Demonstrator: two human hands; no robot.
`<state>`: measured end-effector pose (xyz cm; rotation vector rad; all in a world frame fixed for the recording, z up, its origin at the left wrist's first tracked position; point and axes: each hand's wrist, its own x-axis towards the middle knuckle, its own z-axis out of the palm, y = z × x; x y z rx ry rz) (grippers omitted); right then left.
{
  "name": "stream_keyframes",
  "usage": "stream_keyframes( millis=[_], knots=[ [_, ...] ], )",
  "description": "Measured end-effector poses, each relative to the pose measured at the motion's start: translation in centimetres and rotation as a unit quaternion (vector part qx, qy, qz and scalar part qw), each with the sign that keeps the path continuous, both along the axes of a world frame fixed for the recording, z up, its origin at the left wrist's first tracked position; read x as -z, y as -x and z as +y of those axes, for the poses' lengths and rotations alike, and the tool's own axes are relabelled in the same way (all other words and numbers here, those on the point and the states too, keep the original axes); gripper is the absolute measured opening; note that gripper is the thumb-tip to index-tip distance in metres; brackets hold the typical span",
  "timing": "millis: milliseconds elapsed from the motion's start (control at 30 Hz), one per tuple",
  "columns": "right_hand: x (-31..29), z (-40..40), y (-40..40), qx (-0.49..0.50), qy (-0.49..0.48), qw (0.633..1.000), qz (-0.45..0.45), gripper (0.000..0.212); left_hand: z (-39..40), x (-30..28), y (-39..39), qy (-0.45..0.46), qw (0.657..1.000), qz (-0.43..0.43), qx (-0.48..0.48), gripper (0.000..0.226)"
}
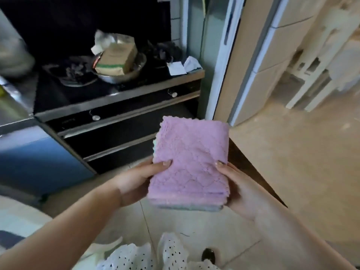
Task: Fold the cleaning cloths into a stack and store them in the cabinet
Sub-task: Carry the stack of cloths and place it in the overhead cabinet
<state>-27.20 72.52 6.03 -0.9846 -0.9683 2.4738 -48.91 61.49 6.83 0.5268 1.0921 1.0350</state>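
Note:
A stack of folded cleaning cloths point(190, 162), pink on top with pale green and blue edges below, is held in the air in front of me. My left hand point(136, 182) grips its left side, thumb on top. My right hand point(239, 189) grips its right side, thumb on top as well. The stack hovers over the tiled floor, in front of a black stove unit.
A black stove point(81, 90) carries a metal bowl point(120, 75) with a brown packet in it. Blue cabinet fronts point(37, 158) stand at the left. A white door frame point(220, 75) and a beige panel point(292, 152) are at the right. Floor tiles point(194, 230) lie below.

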Motion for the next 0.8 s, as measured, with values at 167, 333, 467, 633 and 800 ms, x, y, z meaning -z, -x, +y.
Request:
stream_keyframes(
  millis=[167, 333, 467, 633, 800],
  knots=[
    [-2.6, 6.5, 4.3, -0.132, 0.012, 0.991, -0.006, 0.090, 0.9, -2.3, -0.3, -0.001, 0.982, -0.003, -0.190, 0.052],
    [-5.7, 10.1, 10.1, -0.231, 0.006, 0.973, 0.001, 0.086, 1.9, -5.2, 1.4, -0.015, 0.949, -0.007, -0.315, 0.055],
    [-9.1, 12.9, 15.8, -0.313, 0.013, 0.948, 0.057, 0.065, 3.4, -7.8, 4.9, -0.067, 0.924, 0.014, -0.377, 0.047],
    [-13.3, 15.9, 23.4, -0.331, -0.038, 0.940, 0.068, 0.039, 6.0, -10.4, 11.2, -0.113, 0.875, 0.077, -0.464, 0.074],
    [-17.3, 19.7, 31.5, -0.298, -0.099, 0.948, 0.054, 0.050, 9.7, -14.4, 18.4, -0.180, 0.845, 0.146, -0.481, 0.063]
  ],
)
